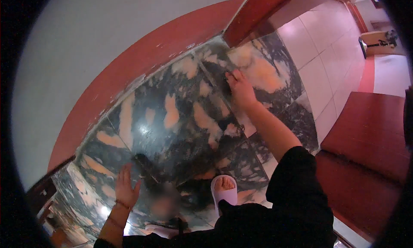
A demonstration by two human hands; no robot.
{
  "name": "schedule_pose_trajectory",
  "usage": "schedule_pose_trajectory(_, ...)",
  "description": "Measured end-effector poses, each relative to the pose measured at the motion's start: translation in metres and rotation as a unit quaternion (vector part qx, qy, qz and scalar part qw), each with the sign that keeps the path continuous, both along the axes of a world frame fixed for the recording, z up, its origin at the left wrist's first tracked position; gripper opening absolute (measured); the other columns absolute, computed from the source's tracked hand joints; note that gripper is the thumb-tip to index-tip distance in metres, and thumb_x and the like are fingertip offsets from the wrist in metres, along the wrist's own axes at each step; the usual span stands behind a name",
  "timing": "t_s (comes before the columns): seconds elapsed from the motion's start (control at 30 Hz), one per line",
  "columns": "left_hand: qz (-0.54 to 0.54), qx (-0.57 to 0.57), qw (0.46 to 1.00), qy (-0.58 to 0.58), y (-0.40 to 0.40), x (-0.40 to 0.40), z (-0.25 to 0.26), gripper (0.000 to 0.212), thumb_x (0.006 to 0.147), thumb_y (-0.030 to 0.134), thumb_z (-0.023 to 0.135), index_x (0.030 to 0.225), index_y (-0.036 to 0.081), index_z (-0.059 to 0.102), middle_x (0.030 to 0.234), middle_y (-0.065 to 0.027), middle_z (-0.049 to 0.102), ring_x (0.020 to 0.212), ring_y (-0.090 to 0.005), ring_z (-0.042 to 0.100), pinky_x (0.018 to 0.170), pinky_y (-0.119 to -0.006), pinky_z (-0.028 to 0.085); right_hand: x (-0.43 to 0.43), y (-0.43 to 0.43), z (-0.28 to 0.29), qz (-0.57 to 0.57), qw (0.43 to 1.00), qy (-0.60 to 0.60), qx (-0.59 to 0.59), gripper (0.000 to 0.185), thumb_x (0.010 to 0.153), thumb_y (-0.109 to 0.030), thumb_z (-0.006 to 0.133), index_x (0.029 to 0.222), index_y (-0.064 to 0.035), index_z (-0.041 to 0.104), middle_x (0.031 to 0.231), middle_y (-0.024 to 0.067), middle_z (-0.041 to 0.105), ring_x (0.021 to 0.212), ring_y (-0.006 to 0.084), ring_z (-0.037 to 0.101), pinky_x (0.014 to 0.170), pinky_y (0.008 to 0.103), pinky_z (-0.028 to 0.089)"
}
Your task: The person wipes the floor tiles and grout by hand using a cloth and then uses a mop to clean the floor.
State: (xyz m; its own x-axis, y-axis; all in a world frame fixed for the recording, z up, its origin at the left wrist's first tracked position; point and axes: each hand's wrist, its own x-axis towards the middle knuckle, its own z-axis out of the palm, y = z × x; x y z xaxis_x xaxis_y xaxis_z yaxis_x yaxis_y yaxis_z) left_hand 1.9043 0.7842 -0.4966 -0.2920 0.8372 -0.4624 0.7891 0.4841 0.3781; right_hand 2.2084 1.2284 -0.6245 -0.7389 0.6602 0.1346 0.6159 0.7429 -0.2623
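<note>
My left hand [126, 187] is raised at the lower left with its fingers extended, holding nothing. A thin band [123, 205] circles that wrist. Farther up the picture, my right hand [241, 88] reaches out over the polished stone floor [180, 148], which is dark with pale orange patches. Its fingers are slightly bent and apart, and I see nothing in them. Whether it touches the floor I cannot tell. Below, one foot in a pale open-toed slipper [222, 198] stands on the stone. A second slipper [161, 230] is partly hidden by dark clothing.
A white wall with a red lower band [129, 64] curves along the left. At the top stands a red door frame [255, 14]. Pale floor tiles [322, 51] lie beyond it. Red door panels [361, 164] are at the right. A blurred patch [163, 201] hides something near my feet.
</note>
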Motion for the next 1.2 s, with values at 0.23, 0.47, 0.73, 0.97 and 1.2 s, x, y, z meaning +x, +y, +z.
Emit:
schedule_pose_trajectory(0.23,0.108,0.097,0.981,0.125,0.059,0.029,-0.089,0.079,0.084,0.017,0.066,0.151,0.009,0.026,0.156,-0.0179,0.024,0.143,-0.0426,0.021,0.115,-0.049,0.024,0.067,0.14,0.007,-0.307,0.945,0.104,-0.052,0.018,0.09,-0.02,0.055,0.097,-0.0045,0.061,0.082,0.0194,0.06,0.081,0.0386,0.059,0.071,0.0435,0.047)
schedule_pose_trajectory(0.47,0.058,-0.015,0.996,0.067,0.064,0.015,-0.056,0.129,0.057,0.044,0.087,0.155,0.008,0.012,0.16,-0.0192,0.008,0.147,-0.0407,0.008,0.116,-0.05,0.019,0.033,0.138,-0.015,-0.109,0.987,0.11,0.032,0.02,0.086,-0.012,0.055,0.102,-0.0035,0.061,0.099,0.0204,0.058,0.098,0.0396,0.055,0.081,0.0425,0.046)
schedule_pose_trajectory(0.73,0.076,-0.026,0.993,0.09,0.061,0.014,-0.051,0.132,0.055,0.047,0.087,0.154,0.007,0.011,0.16,-0.0202,0.007,0.147,-0.0421,0.006,0.117,-0.049,0.019,-0.008,0.081,0.05,-0.264,0.939,0.086,-0.201,0.029,0.091,-0.025,0.051,0.11,-0.0067,0.063,0.11,0.0182,0.061,0.108,0.0369,0.055,0.093,0.0397,0.044)
schedule_pose_trajectory(0.97,0.052,-0.009,0.995,0.082,0.069,0.019,-0.056,0.132,0.054,0.055,0.083,0.154,0.008,0.012,0.16,-0.0203,0.009,0.146,-0.043,0.007,0.117,-0.051,0.019,0.033,0.161,0.027,-0.293,0.94,-0.026,-0.171,0.037,0.093,-0.025,0.049,0.125,-0.0094,0.059,0.125,0.0133,0.059,0.118,0.034,0.053,0.098,0.036,0.043)
schedule_pose_trajectory(1.2,0.065,-0.02,0.994,0.082,0.062,0.015,-0.057,0.131,0.055,0.047,0.087,0.155,0.011,0.011,0.16,-0.0191,0.007,0.147,-0.0418,0.007,0.116,-0.051,0.019,0.033,0.146,0.006,-0.049,0.998,0.018,0.043,0.018,0.088,-0.013,0.053,0.099,-0.0026,0.064,0.109,0.018,0.06,0.105,0.0381,0.055,0.087,0.045,0.046)
